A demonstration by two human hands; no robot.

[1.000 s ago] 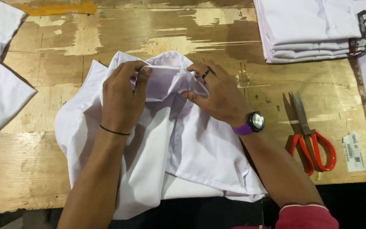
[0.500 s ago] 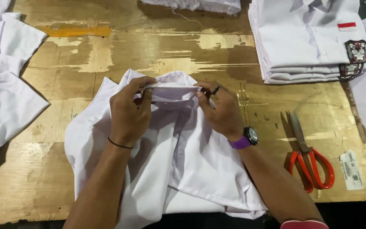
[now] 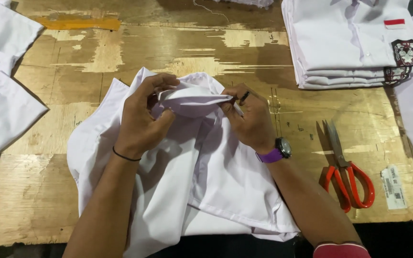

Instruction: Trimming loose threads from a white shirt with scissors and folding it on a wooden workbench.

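Shirt of thin white cloth, spread loose and rumpled across the middle of the worn wooden surface, lower edge hanging off the near side. Collar end raised off the wood and pinched between both hands. Left hand curled shut around a bunched fold of the collar, fingers wrapped over the top, thumb beneath. Right hand closed on the opposite end of the same fold, fingertips pressing the cloth edge to a sharp crease; dark ring on one finger, purple watch at the wrist, thin black band on the left wrist.

Judged by the lie of things, early in the folding: collar being shaped, body and sleeves not yet squared, nothing flattened or turned under. Still to do, most likely: smoothing the front, bringing in the sides, doubling the length.

Finished stack of folded white shirts at the far right, badges showing on the pockets, well apart from the hands. More loose white cloth at the left edge. Orange-handled scissors lying shut to the right of the right forearm, near a small paper tag.
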